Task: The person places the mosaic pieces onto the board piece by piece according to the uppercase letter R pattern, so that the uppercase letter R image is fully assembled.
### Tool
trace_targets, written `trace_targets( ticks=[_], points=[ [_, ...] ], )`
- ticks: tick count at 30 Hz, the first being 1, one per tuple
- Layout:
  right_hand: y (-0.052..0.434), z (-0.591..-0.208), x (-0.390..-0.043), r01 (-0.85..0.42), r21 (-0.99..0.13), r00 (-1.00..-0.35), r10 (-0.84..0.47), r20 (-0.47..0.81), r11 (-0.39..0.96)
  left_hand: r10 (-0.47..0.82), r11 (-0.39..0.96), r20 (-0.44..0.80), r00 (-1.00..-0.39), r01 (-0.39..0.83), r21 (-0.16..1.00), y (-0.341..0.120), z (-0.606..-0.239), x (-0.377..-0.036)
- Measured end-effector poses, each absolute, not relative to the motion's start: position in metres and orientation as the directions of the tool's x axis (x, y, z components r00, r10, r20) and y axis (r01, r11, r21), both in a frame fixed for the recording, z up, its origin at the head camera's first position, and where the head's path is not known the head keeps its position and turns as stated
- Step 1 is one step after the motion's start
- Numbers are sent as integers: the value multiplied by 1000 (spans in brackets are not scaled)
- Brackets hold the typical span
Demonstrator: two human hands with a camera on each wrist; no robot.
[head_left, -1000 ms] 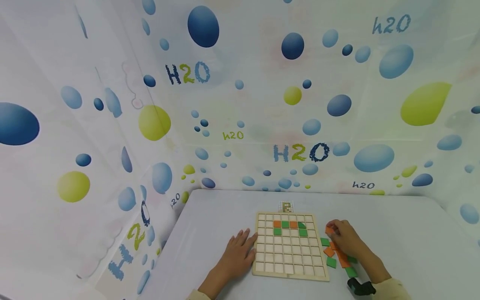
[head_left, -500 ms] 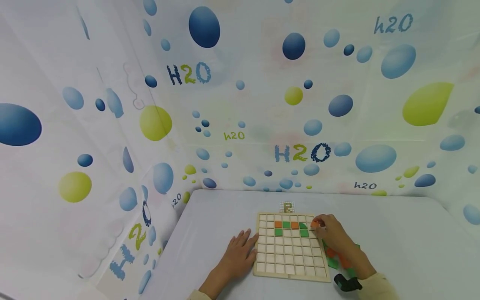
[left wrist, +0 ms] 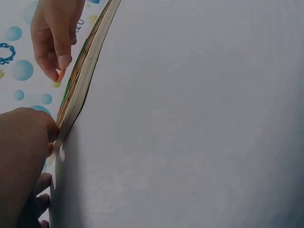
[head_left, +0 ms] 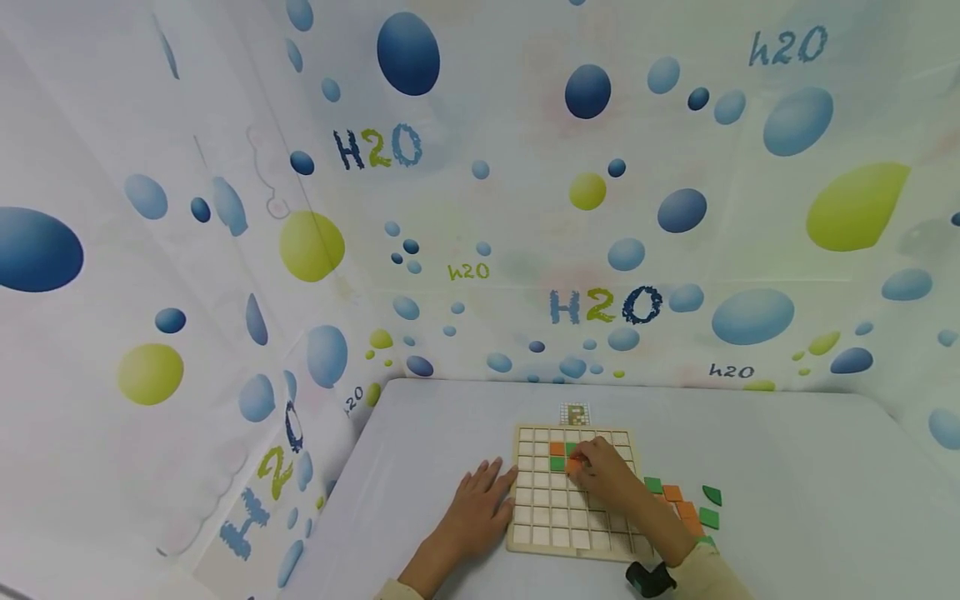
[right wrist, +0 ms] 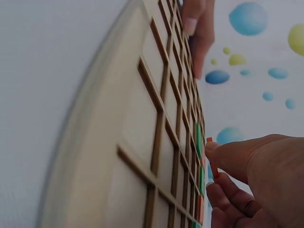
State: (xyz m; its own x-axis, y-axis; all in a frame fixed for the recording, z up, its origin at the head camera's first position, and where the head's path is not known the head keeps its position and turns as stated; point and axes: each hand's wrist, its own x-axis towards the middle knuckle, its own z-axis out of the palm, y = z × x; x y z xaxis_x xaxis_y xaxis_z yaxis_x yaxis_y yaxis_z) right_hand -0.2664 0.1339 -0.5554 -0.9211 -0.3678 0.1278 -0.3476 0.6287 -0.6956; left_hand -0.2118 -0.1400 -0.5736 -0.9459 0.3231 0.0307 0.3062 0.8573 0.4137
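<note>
My right hand pinches an orange square tile between thumb and fingertips, just above the wooden grid board. In the right wrist view the orange tile stands edge-on, apart from the board's face. Beside the board's left edge my left hand lies spread, its fingertips touching the frame. Set in the grid near the held tile are an orange tile, a green tile and a partly covered green tile. The right hand hides the other tiles in the upper rows.
A small printed pattern card lies behind the board. Several loose orange tiles and green tiles lie right of the board, with a rounded green piece farther out. A patterned wall sheet rises behind the white table.
My right hand has picked up an orange tile from the loose pile and carried it left across the board to the upper middle. My left hand has stayed at the left edge.
</note>
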Motion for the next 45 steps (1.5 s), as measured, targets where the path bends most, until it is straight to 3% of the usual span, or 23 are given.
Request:
trace_targets(
  ticks=[12, 32, 38, 45],
  points=[
    [112, -566, -259, -471, -593, -878, -416, 238, 653, 328, 855, 29, -944, 310, 416, -140, -572, -211],
    [121, -560, -253, -557, -515, -827, -493, 271, 651, 332, 860, 29, -943, 315, 402, -141, -575, -213],
    [145, -551, -244, -485, -574, -869, -434, 236, 660, 328, 861, 34, -944, 313, 401, -141, -574, -212],
    [196, -549, -246, -255, -604, -963, -253, 89, 755, 325, 860, 36, -945, 311, 406, -140, -575, -213]
  ],
)
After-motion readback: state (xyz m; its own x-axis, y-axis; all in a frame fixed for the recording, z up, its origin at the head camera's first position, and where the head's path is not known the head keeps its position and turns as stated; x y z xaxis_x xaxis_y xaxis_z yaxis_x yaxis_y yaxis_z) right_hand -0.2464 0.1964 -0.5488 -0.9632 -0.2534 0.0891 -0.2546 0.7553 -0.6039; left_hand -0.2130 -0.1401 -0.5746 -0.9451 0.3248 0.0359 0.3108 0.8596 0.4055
